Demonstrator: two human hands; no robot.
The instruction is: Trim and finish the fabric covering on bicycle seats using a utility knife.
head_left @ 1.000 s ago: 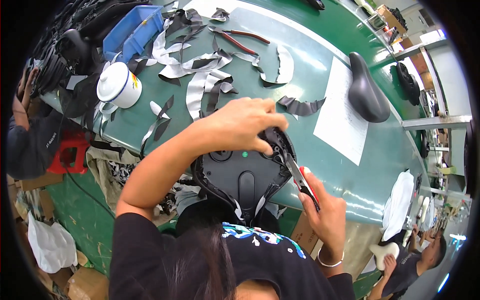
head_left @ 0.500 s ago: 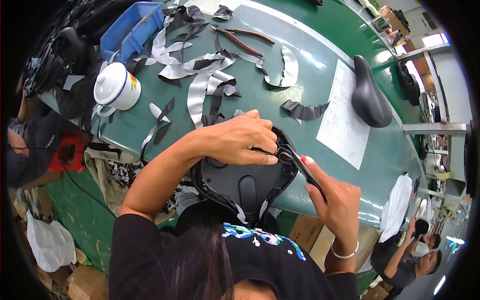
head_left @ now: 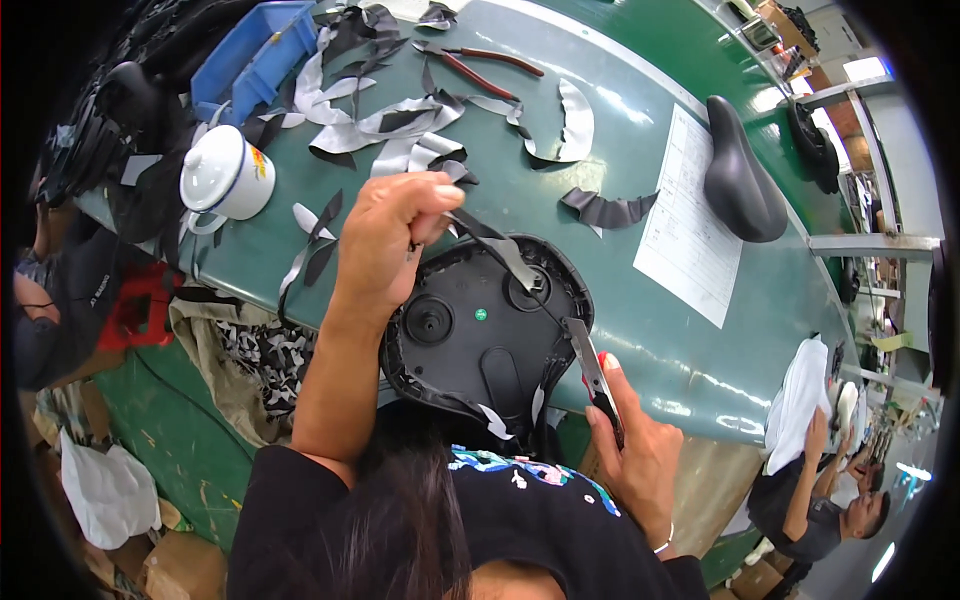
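A black bicycle saddle [head_left: 455, 350] lies underside up at the table's near edge, its narrow end toward me. Loose grey-backed flaps show at that narrow end. My left hand [head_left: 385, 235] is closed on one end of a narrow black-and-grey strip of cover material [head_left: 508, 257], raised above the saddle's far left side. The strip stretches taut down to the right, across the saddle's base. In my right hand [head_left: 640, 445] is a utility knife [head_left: 592, 375] with its blade out. The blade tip is beside the saddle's right rim; whether it touches is unclear.
On the green table [head_left: 660, 365] are scattered cover offcuts [head_left: 400, 118], red-handled pincers [head_left: 480, 72], a lidded enamel mug [head_left: 228, 175] and a blue bin [head_left: 250, 60]. A printed sheet [head_left: 680, 235] and another saddle [head_left: 740, 175] lie right. Another person [head_left: 825, 520] works far right.
My left hand has moved up and left, drawing the strip away from the saddle's rim. My right hand has lowered slightly with the knife, and the saddle's base is now uncovered.
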